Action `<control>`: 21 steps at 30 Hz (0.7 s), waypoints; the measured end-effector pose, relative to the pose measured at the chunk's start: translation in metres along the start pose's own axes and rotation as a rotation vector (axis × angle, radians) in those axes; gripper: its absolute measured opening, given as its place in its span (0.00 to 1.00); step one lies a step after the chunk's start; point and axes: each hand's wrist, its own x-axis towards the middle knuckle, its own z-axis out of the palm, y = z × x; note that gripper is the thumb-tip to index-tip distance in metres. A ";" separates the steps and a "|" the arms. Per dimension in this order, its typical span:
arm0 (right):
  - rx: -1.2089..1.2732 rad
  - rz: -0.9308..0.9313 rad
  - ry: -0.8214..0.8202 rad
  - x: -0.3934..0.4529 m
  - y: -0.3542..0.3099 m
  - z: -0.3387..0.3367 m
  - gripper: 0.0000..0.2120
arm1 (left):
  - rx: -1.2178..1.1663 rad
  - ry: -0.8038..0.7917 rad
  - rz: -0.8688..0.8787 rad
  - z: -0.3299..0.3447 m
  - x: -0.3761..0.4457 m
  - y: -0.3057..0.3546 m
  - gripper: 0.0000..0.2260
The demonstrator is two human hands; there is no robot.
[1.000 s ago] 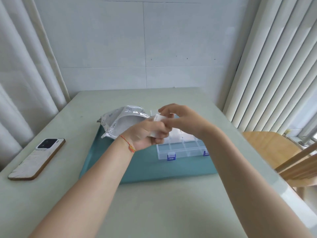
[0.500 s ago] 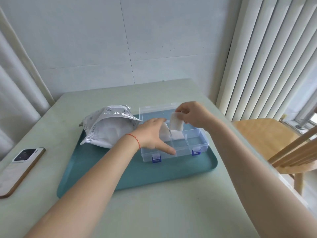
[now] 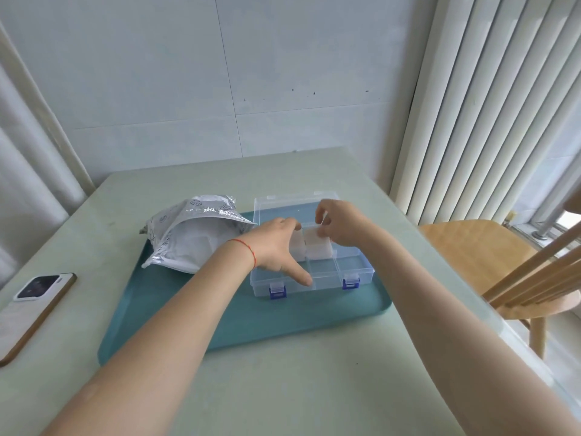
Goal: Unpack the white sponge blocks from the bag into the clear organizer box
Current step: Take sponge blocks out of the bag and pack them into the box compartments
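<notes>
Two sponge blocks (image 3: 318, 250) sit upright in one organizer box (image 3: 355, 269); left hand (image 3: 276, 247) and right hand (image 3: 341, 226) each pinch one

Pale green table (image 3: 283, 388): teal tray (image 3: 251, 322) at centre, phone (image 3: 34, 306) face-down near left edge.

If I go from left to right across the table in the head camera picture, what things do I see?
phone → crinkly bag → left hand → white sponge block → right hand → wooden chair
</notes>
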 end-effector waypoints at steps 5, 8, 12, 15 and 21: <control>-0.117 -0.051 0.065 0.001 -0.001 0.011 0.06 | 0.016 0.011 0.031 0.005 -0.001 0.001 0.47; -0.172 -0.067 0.036 0.003 -0.003 0.012 0.07 | 0.046 -0.006 0.015 0.007 -0.001 0.001 0.46; -0.336 -0.058 0.067 0.003 -0.007 0.009 0.04 | 0.105 0.018 -0.021 0.011 -0.001 0.005 0.45; -0.380 -0.075 0.017 0.004 -0.009 0.008 0.07 | 0.103 0.073 -0.014 0.013 0.001 0.003 0.46; -0.080 -0.148 0.242 -0.005 -0.028 0.007 0.10 | 0.037 0.262 0.022 0.025 -0.014 -0.003 0.41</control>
